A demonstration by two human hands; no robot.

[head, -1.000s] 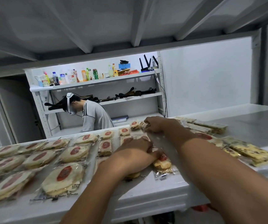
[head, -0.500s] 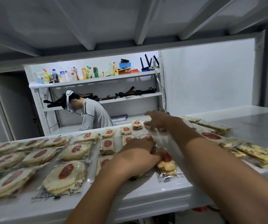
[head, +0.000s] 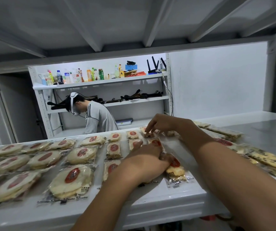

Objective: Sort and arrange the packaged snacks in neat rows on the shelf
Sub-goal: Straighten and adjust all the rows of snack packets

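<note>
Through the head camera, the left hand (head: 144, 162) lies palm down with fingers fairly straight, pressing on packets it mostly hides, so what sits under the palm cannot be made out. Its thumb side touches a slanted packet (head: 175, 170) near the front of the white shelf (head: 150, 197), whose long axis runs from far left to near right. Farther back, the right hand (head: 164, 124) curls down and pinches a small packet (head: 148, 135) at its fingertips; this packet is too blurred to read. Left of the hands, rectangular cracker packets (head: 114, 150) lie flat in columns, long axes running front to back. Round cracker packets (head: 72, 179) fill rows further left, the outermost cut off by the frame edge. Speckled packets (head: 267, 160) lie to the right, partly behind the right forearm. Beyond the shelf a person (head: 99, 119) bends forward below a row of bottles (head: 77, 76).
</note>
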